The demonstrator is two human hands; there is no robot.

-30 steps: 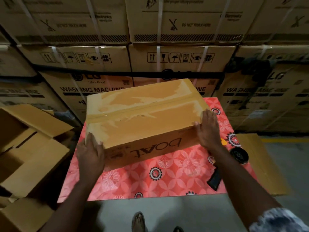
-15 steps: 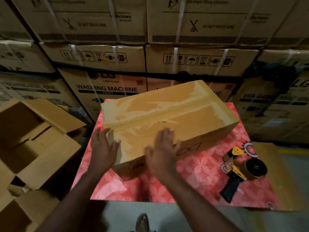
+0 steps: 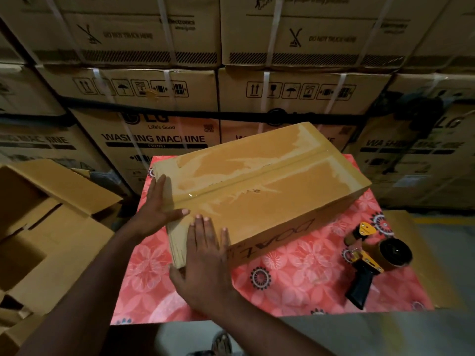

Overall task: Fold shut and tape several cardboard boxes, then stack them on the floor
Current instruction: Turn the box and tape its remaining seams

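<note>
LG washing machine cartons (image 3: 156, 136), taped box (image 3: 257, 191), perhaps "DOAL"

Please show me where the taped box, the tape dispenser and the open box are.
taped box (image 3: 282, 201): head view, top face below the seam.
tape dispenser (image 3: 361, 286): head view, black handle.
open box (image 3: 64, 235): head view, folded-out flap.

Box (image 3: 257, 191) sits on worktop (image 3: 295, 286), turned at an angle, over its centre and rear. Left hand (image 3: 156, 209) lies flat on the box's near-left end. Right hand (image 3: 205, 260) lies flat on the near corner and front face, just right of the left hand. Tape dispenser (image 3: 372, 258) lies on the worktop to the right of the box, apart from it. Open boxes (image 3: 51, 227) stand left of the worktop. Stacked cartons (image 3: 159, 140) stand behind the worktop, across the full width.
</note>
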